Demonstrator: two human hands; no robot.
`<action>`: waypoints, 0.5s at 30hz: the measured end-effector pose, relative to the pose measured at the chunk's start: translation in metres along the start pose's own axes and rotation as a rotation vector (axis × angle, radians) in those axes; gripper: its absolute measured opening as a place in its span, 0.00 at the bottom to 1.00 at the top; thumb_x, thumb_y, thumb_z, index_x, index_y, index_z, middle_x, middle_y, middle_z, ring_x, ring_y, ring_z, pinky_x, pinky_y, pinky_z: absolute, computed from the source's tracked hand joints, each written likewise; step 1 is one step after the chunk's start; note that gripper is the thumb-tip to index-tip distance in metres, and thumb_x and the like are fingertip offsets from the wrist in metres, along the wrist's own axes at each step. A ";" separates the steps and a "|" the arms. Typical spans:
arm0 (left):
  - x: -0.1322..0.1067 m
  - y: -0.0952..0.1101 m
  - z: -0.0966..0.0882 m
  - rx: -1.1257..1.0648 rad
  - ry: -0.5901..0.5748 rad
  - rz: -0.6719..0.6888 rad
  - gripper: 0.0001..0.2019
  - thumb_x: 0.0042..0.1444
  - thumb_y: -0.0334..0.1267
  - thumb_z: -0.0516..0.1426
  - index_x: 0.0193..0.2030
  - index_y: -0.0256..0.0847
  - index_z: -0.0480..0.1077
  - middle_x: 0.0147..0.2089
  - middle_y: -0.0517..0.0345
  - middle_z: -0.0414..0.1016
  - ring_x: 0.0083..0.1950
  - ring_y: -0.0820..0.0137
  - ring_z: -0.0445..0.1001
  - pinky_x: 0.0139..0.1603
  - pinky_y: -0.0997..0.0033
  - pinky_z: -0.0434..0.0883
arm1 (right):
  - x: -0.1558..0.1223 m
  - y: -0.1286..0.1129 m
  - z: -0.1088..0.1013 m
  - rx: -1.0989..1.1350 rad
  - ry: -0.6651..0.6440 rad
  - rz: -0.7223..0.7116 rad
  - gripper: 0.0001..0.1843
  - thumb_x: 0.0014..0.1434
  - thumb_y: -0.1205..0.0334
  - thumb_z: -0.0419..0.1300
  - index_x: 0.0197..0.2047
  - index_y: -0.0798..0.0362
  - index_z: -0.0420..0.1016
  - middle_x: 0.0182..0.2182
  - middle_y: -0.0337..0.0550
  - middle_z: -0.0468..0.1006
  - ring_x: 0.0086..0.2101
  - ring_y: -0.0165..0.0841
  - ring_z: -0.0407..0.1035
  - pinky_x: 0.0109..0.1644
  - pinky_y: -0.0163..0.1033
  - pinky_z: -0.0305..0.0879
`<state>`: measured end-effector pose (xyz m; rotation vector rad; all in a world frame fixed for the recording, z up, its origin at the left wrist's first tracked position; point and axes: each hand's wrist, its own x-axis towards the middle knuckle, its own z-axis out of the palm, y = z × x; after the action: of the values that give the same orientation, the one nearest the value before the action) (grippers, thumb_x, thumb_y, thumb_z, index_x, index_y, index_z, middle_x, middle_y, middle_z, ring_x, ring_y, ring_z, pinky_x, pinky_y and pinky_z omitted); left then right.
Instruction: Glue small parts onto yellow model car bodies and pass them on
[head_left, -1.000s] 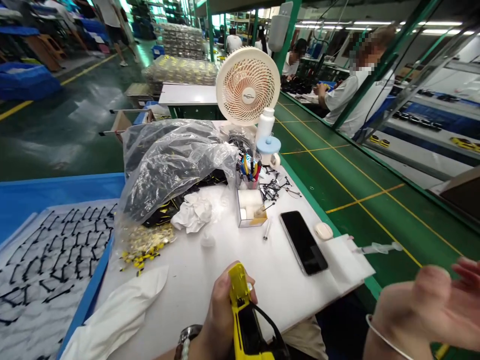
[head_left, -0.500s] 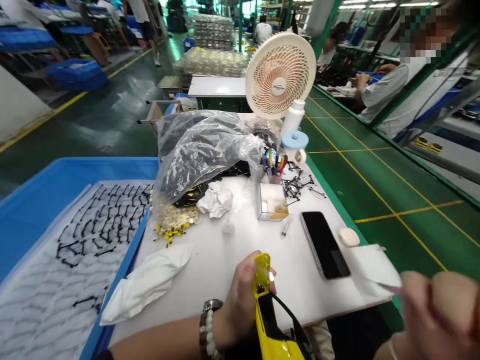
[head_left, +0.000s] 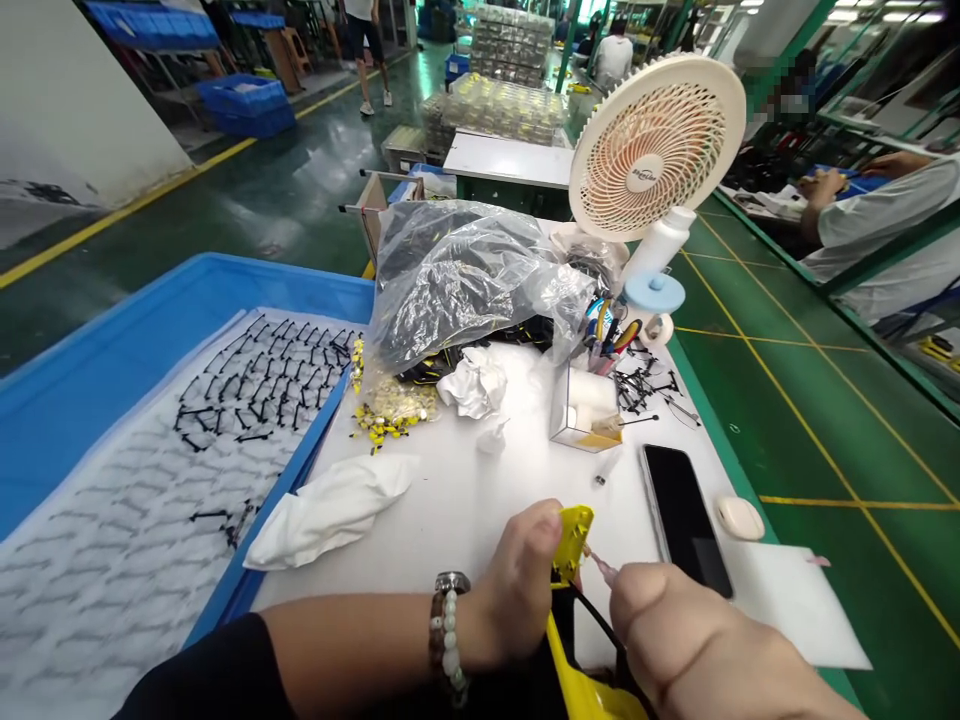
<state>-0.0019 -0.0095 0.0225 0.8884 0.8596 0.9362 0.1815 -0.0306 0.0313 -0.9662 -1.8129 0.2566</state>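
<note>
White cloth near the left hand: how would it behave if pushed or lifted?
The cloth looks floppy: it lies in soft folds on the table, so a push would probably bunch it. It seems thin, so likely light. Lifted at one end, it would likely drape.

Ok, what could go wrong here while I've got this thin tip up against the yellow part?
1. The thin applicator in your right hand meets the yellow part close beside your left hand; a slip could poke or smear it.
2. The phone lies just past both hands, so a drip or dropped piece might land on it.
3. The right hand covers much of the part, which may make aiming harder.
</note>
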 end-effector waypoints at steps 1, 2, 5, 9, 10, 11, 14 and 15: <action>0.000 -0.001 0.000 -0.009 -0.004 -0.015 0.31 0.58 0.69 0.43 0.29 0.41 0.65 0.25 0.59 0.65 0.28 0.69 0.64 0.30 0.68 0.63 | 0.002 -0.002 -0.002 0.016 -0.038 0.003 0.28 0.58 0.37 0.52 0.15 0.45 0.55 0.12 0.36 0.49 0.13 0.37 0.53 0.19 0.47 0.60; 0.000 -0.002 -0.001 -0.019 -0.007 -0.029 0.31 0.58 0.68 0.43 0.29 0.40 0.65 0.26 0.58 0.66 0.28 0.68 0.64 0.30 0.68 0.62 | 0.005 -0.004 -0.004 0.017 -0.071 0.012 0.27 0.59 0.39 0.53 0.15 0.45 0.56 0.13 0.36 0.50 0.13 0.37 0.53 0.19 0.47 0.61; 0.001 -0.004 -0.002 -0.018 -0.012 -0.032 0.31 0.58 0.69 0.43 0.29 0.40 0.65 0.26 0.57 0.66 0.28 0.68 0.64 0.30 0.68 0.62 | 0.015 -0.010 -0.006 0.064 -0.065 -0.019 0.25 0.60 0.43 0.54 0.17 0.45 0.57 0.14 0.36 0.52 0.14 0.36 0.54 0.20 0.46 0.62; 0.003 -0.001 -0.002 0.017 -0.006 -0.007 0.30 0.58 0.68 0.42 0.28 0.41 0.62 0.26 0.58 0.65 0.28 0.69 0.64 0.31 0.68 0.63 | 0.035 -0.017 -0.001 0.196 -0.080 -0.078 0.23 0.64 0.50 0.54 0.18 0.46 0.59 0.16 0.36 0.58 0.16 0.35 0.58 0.22 0.44 0.64; 0.003 -0.001 -0.002 0.024 -0.007 -0.002 0.30 0.59 0.68 0.42 0.28 0.41 0.62 0.26 0.58 0.66 0.29 0.69 0.64 0.31 0.67 0.63 | 0.040 -0.020 0.001 0.258 -0.134 -0.108 0.24 0.64 0.51 0.54 0.18 0.47 0.59 0.16 0.36 0.59 0.17 0.34 0.59 0.22 0.44 0.64; 0.003 -0.001 -0.002 0.030 -0.011 0.003 0.29 0.59 0.67 0.42 0.28 0.41 0.61 0.26 0.58 0.66 0.29 0.69 0.64 0.31 0.67 0.63 | 0.046 -0.023 0.003 0.330 -0.197 -0.139 0.24 0.64 0.53 0.56 0.18 0.48 0.58 0.17 0.36 0.60 0.17 0.34 0.61 0.23 0.43 0.65; 0.003 -0.003 -0.003 0.037 -0.021 0.013 0.29 0.60 0.67 0.41 0.28 0.41 0.62 0.26 0.58 0.65 0.28 0.69 0.64 0.31 0.67 0.63 | 0.056 -0.030 0.008 0.516 -0.277 -0.156 0.23 0.65 0.59 0.56 0.18 0.49 0.60 0.17 0.35 0.62 0.17 0.32 0.61 0.25 0.42 0.67; 0.003 -0.004 -0.003 0.035 -0.025 0.012 0.30 0.60 0.67 0.41 0.28 0.41 0.62 0.26 0.58 0.65 0.28 0.69 0.64 0.31 0.67 0.63 | 0.057 -0.031 0.008 0.544 -0.278 -0.136 0.23 0.66 0.60 0.55 0.18 0.49 0.61 0.17 0.35 0.62 0.17 0.32 0.60 0.25 0.42 0.67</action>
<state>-0.0024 -0.0076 0.0171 0.9349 0.8524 0.9206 0.1507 -0.0081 0.0840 -0.4362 -1.8995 0.7835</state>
